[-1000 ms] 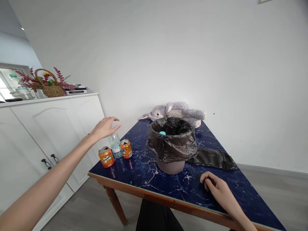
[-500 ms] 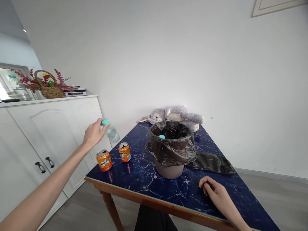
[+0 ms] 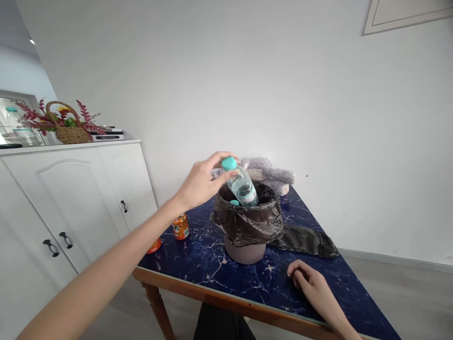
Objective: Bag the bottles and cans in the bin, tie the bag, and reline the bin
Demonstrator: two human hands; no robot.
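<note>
My left hand [image 3: 207, 182] grips a clear plastic bottle [image 3: 244, 188] near its teal cap. The bottle tilts over the mouth of a small bin, its lower end within the opening. A black bag [image 3: 247, 224] lines the bin [image 3: 244, 252] and folds over its rim. Inside, another teal cap [image 3: 234, 203] shows. My right hand [image 3: 306, 278] rests on the table right of the bin, its fingers loosely curled, and whether anything is in them is hidden. Two orange soda cans, one nearer [image 3: 155, 246] and one farther [image 3: 181, 227], stand at the left, partly behind my left forearm.
A folded black plastic bag [image 3: 307, 241] lies right of the bin on the blue marbled table [image 3: 212, 269]. Behind the bin lies a grey plush toy [image 3: 279, 175] against the wall. White cabinets [image 3: 85, 189] on the left carry a flower basket [image 3: 72, 134].
My left hand has carried the bottle rightward from above the cans to the bin's opening. My right hand has stayed in its place on the table.
</note>
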